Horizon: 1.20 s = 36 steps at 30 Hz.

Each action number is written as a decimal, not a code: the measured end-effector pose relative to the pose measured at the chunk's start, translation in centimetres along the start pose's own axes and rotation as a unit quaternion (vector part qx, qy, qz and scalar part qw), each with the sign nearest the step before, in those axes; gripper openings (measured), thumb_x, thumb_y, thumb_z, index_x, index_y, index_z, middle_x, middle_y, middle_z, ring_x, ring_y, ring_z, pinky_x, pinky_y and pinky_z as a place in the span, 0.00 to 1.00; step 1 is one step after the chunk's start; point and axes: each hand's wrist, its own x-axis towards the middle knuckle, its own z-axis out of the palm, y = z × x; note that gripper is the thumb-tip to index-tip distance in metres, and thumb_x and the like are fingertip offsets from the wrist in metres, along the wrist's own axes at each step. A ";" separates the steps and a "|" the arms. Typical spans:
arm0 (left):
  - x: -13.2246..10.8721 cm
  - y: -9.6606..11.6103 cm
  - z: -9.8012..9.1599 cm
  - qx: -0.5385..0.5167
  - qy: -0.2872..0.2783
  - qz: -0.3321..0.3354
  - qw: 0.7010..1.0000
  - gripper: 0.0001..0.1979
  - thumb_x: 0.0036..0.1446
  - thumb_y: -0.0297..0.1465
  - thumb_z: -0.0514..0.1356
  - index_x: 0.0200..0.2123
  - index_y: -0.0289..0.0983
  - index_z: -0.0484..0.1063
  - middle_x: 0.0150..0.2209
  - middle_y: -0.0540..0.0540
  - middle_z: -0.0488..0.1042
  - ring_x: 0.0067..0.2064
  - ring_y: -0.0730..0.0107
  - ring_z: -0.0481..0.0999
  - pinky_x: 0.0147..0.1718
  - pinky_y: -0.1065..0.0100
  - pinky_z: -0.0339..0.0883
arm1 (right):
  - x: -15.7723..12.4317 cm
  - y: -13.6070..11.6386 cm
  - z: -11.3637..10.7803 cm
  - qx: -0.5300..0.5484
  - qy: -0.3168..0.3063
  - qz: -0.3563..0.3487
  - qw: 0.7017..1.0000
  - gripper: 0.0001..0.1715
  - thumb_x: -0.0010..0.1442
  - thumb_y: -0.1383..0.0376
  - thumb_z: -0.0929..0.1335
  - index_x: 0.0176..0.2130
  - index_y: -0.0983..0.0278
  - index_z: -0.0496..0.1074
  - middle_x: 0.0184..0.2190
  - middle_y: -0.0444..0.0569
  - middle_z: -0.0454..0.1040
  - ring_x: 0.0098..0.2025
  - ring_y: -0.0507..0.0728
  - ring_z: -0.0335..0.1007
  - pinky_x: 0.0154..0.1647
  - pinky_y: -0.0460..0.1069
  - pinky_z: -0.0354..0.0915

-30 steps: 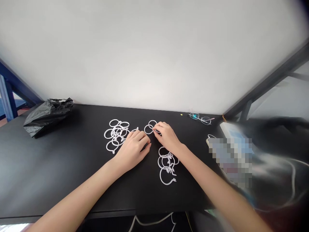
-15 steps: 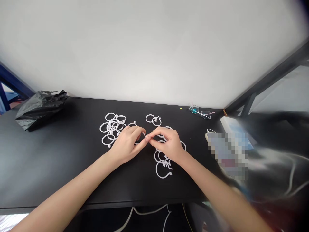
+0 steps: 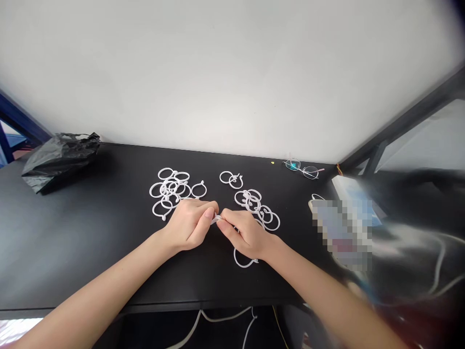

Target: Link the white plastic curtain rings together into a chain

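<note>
My left hand and my right hand meet at the middle of the black table, fingertips pinched together on one small white plastic ring. A heap of several white rings lies just beyond my left hand. A chain of linked white rings runs from behind my right hand and partly under it. Two joined rings lie farther back.
A crumpled black plastic bag sits at the table's far left. Eyeglasses lie by the white wall at the back right. A blurred-out object and white cables are at the right; more cable hangs below the front edge.
Both hands drew back toward me from the far rings and came together, pinching one ring between them. The two joined rings stayed behind on the table.
</note>
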 end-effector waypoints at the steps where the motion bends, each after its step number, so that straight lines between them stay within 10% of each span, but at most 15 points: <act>1: 0.0 0.1 0.0 -0.002 0.002 0.005 1.000 0.21 0.67 0.32 0.38 0.24 0.37 0.62 0.17 0.52 0.59 0.18 0.74 0.58 0.21 0.69 0.53 | 0.0 0.0 0.1 0.004 0.004 -0.006 1.000 0.18 0.68 0.63 0.57 0.26 0.59 0.49 0.20 0.38 0.53 0.20 0.49 0.49 0.21 0.46 0.52; 15: 0.4 -0.3 -0.6 0.049 -0.015 -0.010 0.999 0.19 0.65 0.30 0.40 0.23 0.38 0.61 0.17 0.53 0.59 0.19 0.74 0.60 0.22 0.70 0.54 | 0.2 0.4 0.4 -0.014 0.030 0.021 0.999 0.20 0.70 0.61 0.56 0.26 0.60 0.55 0.21 0.41 0.57 0.22 0.50 0.55 0.25 0.47 0.58; 22: 1.2 -2.1 -0.8 0.218 -0.027 -0.053 0.974 0.19 0.65 0.43 0.51 0.26 0.37 0.67 0.26 0.47 0.69 0.30 0.65 0.67 0.33 0.64 0.62 | 0.8 3.2 -3.1 -0.116 0.198 0.089 0.969 0.10 0.66 0.60 0.62 0.41 0.61 0.70 0.38 0.49 0.74 0.41 0.56 0.73 0.45 0.52 0.68; 27: 0.9 -3.6 -0.4 0.243 -0.079 -0.039 0.966 0.16 0.64 0.41 0.53 0.32 0.37 0.71 0.33 0.44 0.72 0.37 0.61 0.68 0.42 0.58 0.63 | 0.7 5.4 -4.1 -0.174 0.137 0.162 0.962 0.11 0.64 0.60 0.65 0.44 0.60 0.74 0.57 0.55 0.68 0.60 0.62 0.64 0.58 0.60 0.62; 36: 0.4 -4.8 -0.5 0.218 -0.081 -0.066 0.970 0.10 0.62 0.38 0.57 0.35 0.38 0.70 0.34 0.47 0.70 0.37 0.61 0.69 0.43 0.57 0.63 | 0.5 5.9 -3.9 -0.192 0.090 0.195 0.958 0.12 0.64 0.61 0.65 0.42 0.61 0.77 0.55 0.56 0.70 0.57 0.64 0.65 0.55 0.62 0.64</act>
